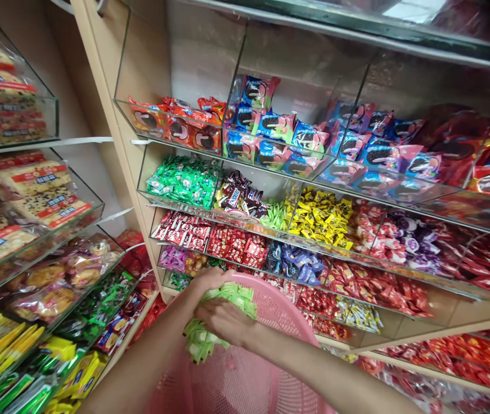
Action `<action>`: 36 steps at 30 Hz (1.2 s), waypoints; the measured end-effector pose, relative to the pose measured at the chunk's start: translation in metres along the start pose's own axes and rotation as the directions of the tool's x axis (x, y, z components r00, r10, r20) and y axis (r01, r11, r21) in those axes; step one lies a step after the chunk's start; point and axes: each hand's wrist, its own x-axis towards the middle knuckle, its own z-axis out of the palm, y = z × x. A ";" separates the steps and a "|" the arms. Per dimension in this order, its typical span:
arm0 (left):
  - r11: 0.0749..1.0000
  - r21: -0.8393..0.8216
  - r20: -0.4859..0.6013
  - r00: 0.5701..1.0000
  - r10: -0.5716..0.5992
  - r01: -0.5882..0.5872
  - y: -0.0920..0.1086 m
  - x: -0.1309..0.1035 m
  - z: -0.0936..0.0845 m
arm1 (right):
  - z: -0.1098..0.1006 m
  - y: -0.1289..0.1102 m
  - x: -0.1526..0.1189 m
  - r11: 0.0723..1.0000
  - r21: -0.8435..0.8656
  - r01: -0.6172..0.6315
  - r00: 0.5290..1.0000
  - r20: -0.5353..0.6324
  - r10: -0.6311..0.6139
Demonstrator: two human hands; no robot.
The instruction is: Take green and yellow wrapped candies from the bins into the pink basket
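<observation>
Pink mesh basket (245, 382): rim close to the stocked shelves (460, 313), bare room inside, right of the sweets and nearer you. Green wrapped sweets (201, 342): one heap, left within the rim, beneath your curved right hand (223, 319), beside your left hand (212, 280). Grip, both hands: cannot be told.

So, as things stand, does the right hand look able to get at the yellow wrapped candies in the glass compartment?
Probably not at once: the right hand is on light green packets over the pink plastic basket. Only a low clear panel fronts the yellow wrapped candies, though.
</observation>
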 end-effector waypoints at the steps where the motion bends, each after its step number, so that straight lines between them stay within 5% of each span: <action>1: 1.000 0.006 0.003 1.000 0.000 0.000 0.000 0.000 0.000 | 0.005 -0.003 0.004 0.996 -0.081 0.041 0.998 -0.044 -0.045; 5: 0.999 0.032 0.004 1.000 -0.013 0.013 -0.002 0.001 0.002 | 0.018 -0.009 0.011 0.957 -0.261 0.130 0.972 -0.155 -0.175; 17: 0.999 0.041 0.011 1.000 -0.017 0.016 -0.003 0.006 0.010 | 0.042 -0.005 0.013 0.965 -0.212 0.152 0.966 -0.174 -0.191; 25: 0.998 0.042 0.012 0.999 -0.039 0.038 -0.001 0.006 0.008 | 0.058 -0.008 0.012 0.985 -0.173 0.016 0.986 -0.162 -0.045; 36: 0.998 0.053 0.008 1.000 -0.030 0.030 0.003 0.005 0.001 | 0.064 -0.004 0.009 0.985 -0.172 -0.002 0.986 -0.163 -0.026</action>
